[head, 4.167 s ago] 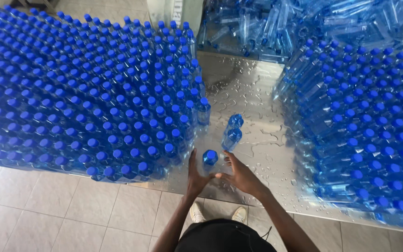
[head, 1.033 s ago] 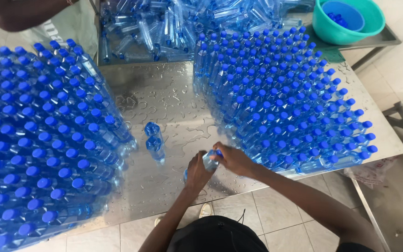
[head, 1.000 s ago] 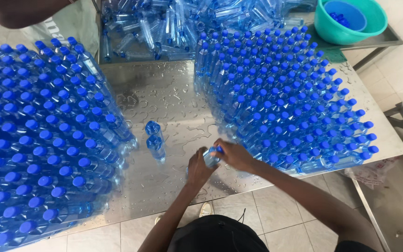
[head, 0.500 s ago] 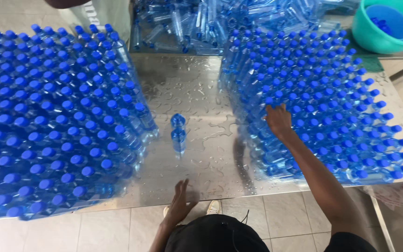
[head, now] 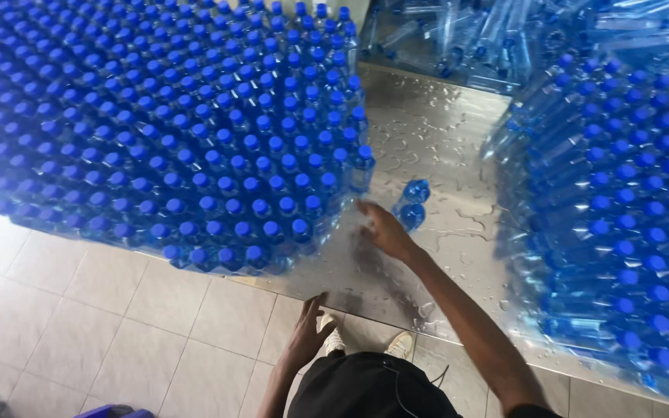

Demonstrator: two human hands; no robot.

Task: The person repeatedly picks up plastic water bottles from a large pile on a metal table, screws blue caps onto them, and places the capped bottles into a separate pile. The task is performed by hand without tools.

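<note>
Head view: right hand stretched, grip wide, beside two loose bottles; left hand open.

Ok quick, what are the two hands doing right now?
Left hand: open, empty, at the table edge.
Right hand: open, empty, beside two loose bottles.

I see both arms bare to the frame edge, no sleeves. My left hand and right hand wear no gloves. Black garment at waist; pale shoes with white soles.
</note>
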